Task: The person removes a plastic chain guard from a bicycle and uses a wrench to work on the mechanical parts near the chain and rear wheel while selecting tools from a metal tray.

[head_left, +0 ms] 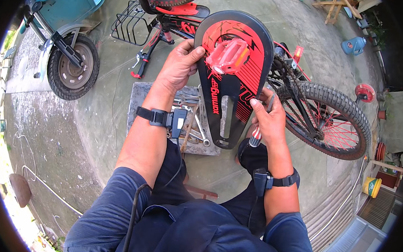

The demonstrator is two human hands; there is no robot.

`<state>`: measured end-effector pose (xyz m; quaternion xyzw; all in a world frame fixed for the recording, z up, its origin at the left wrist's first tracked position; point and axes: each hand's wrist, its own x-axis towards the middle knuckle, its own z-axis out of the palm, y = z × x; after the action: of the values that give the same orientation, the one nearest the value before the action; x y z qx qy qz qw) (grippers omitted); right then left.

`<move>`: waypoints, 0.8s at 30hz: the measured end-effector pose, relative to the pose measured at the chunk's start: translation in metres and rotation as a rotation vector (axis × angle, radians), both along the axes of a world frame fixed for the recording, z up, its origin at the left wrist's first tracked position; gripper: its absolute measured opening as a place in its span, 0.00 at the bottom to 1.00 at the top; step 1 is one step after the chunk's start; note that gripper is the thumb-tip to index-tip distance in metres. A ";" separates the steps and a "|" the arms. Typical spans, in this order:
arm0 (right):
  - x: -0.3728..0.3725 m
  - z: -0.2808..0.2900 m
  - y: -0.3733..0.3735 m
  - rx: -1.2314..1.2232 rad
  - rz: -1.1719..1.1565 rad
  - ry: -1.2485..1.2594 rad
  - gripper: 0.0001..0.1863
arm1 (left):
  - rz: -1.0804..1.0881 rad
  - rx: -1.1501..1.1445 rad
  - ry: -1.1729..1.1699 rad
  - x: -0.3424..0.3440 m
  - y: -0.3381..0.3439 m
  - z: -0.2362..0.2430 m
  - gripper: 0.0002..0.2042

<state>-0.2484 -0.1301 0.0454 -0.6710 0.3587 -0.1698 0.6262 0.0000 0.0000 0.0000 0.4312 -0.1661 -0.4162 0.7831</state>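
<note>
A black chain guard (221, 127) with a red printed panel is held up in front of me, its narrow end downward. My left hand (180, 64) grips its left edge, thumb on the front face. A red pedal (229, 57) stands out before the guard's upper part. At the guard's lower right edge is my right hand (270, 116), closed around a screwdriver (255, 137) with a red, white and dark handle; its thumb and fingers also touch the guard. Behind lies a red-and-black bicycle, its rear wheel (335, 120) to the right. The guard hides much of the frame.
Several wrenches (202, 129) lie on a grey slab (143, 99) between my knees and the bicycle. A black wire basket (130, 24) is at the far left of the bicycle. A blue scooter's wheel (73, 67) stands left, a blue jug (353, 45) far right.
</note>
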 end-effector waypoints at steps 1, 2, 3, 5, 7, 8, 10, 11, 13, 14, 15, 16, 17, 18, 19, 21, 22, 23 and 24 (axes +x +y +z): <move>0.001 0.001 0.001 0.010 -0.005 -0.006 0.24 | 0.008 -0.001 0.001 0.000 0.001 0.001 0.16; 0.002 0.000 0.002 0.019 -0.009 -0.011 0.24 | 0.017 -0.003 0.002 -0.001 0.001 0.002 0.17; 0.004 -0.001 0.003 0.027 -0.005 -0.017 0.24 | 0.007 0.007 -0.004 0.002 0.002 0.005 0.15; 0.009 -0.005 0.005 0.041 0.002 -0.027 0.23 | -0.012 0.026 -0.011 0.006 0.003 0.011 0.11; 0.008 0.001 0.005 0.033 0.021 -0.008 0.23 | -0.023 0.037 0.007 0.003 0.001 0.007 0.11; 0.008 0.003 0.004 0.030 0.031 0.002 0.22 | -0.029 0.042 0.016 0.001 -0.001 0.006 0.10; 0.006 0.003 0.002 0.038 0.060 0.003 0.21 | -0.040 0.071 0.023 0.000 -0.003 0.003 0.10; 0.006 0.003 0.001 0.042 0.074 0.004 0.21 | -0.045 0.086 0.026 -0.002 -0.004 0.003 0.10; 0.007 0.004 0.001 0.056 0.072 0.003 0.21 | -0.043 0.106 0.017 -0.001 -0.004 0.004 0.11; 0.008 0.005 0.001 0.064 0.072 0.003 0.20 | -0.045 0.106 0.016 -0.001 -0.004 0.004 0.11; 0.008 0.007 0.001 0.062 0.070 0.008 0.20 | -0.047 0.104 0.015 -0.001 -0.005 0.003 0.11; 0.008 0.009 0.001 0.060 0.069 0.013 0.20 | -0.029 0.103 0.023 -0.002 -0.005 0.003 0.12; 0.009 0.010 0.001 0.059 0.067 0.019 0.20 | -0.011 0.102 0.031 -0.003 -0.006 0.003 0.13; 0.009 0.011 0.001 0.034 0.059 0.021 0.19 | 0.007 0.102 0.038 -0.004 -0.006 0.003 0.14; 0.008 0.012 0.001 0.009 0.051 0.023 0.18 | 0.031 0.109 0.044 -0.003 -0.007 0.004 0.15; 0.008 0.015 0.001 -0.041 0.029 0.020 0.17 | 0.079 0.125 0.059 -0.001 -0.007 0.003 0.17; 0.009 0.018 0.001 -0.067 0.016 0.014 0.17 | 0.084 0.133 0.069 0.002 -0.006 0.002 0.18; 0.009 0.020 0.001 -0.093 0.003 0.008 0.17 | 0.082 0.130 0.074 0.002 -0.005 0.001 0.18; 0.009 0.021 0.001 -0.083 -0.013 -0.001 0.16 | 0.079 0.126 0.077 0.002 -0.004 0.002 0.18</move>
<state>-0.2398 -0.1296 0.0660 -0.6940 0.3554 -0.1888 0.5970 0.0018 -0.0038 0.0025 0.4695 -0.0920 -0.4107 0.7761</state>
